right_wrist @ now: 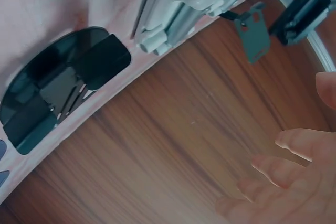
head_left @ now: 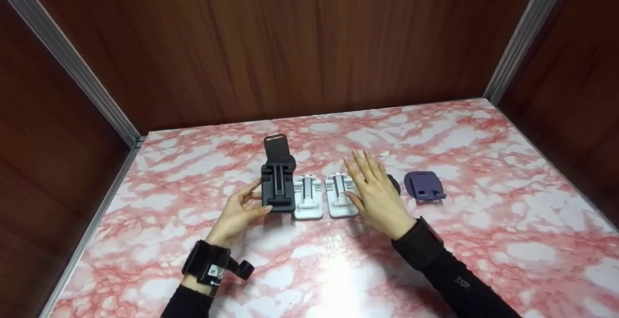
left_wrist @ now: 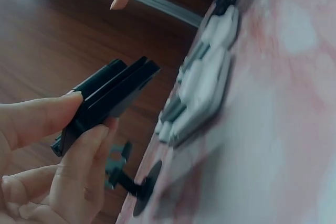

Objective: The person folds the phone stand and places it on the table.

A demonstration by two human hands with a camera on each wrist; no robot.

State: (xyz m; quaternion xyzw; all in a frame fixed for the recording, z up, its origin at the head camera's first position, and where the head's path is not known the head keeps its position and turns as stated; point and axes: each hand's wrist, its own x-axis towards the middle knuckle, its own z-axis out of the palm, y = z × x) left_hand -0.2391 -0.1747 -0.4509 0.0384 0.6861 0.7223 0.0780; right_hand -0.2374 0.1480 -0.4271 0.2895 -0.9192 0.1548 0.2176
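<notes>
In the head view my left hand (head_left: 237, 214) pinches a folded black phone stand (head_left: 278, 197) between thumb and fingers. The left wrist view has this phone stand (left_wrist: 107, 100) lifted off the table, tilted. Just right of it lie two folded white phone stands (head_left: 308, 209) (head_left: 340, 207), side by side. My right hand (head_left: 379, 199) spreads its fingers above the right-hand white stand, and the right wrist view finds no object in that hand (right_wrist: 294, 182). A black round-based stand (right_wrist: 105, 61) lies flat nearby, mostly hidden by the right hand in the head view.
Behind the held stand, another black stand (head_left: 276, 148) stands with its slotted plate raised. A purple stand (head_left: 424, 185) lies right of the right hand. The red-and-white marbled table (head_left: 483, 240) is bordered by brown wood-grain panels (head_left: 309, 42) at the back and sides.
</notes>
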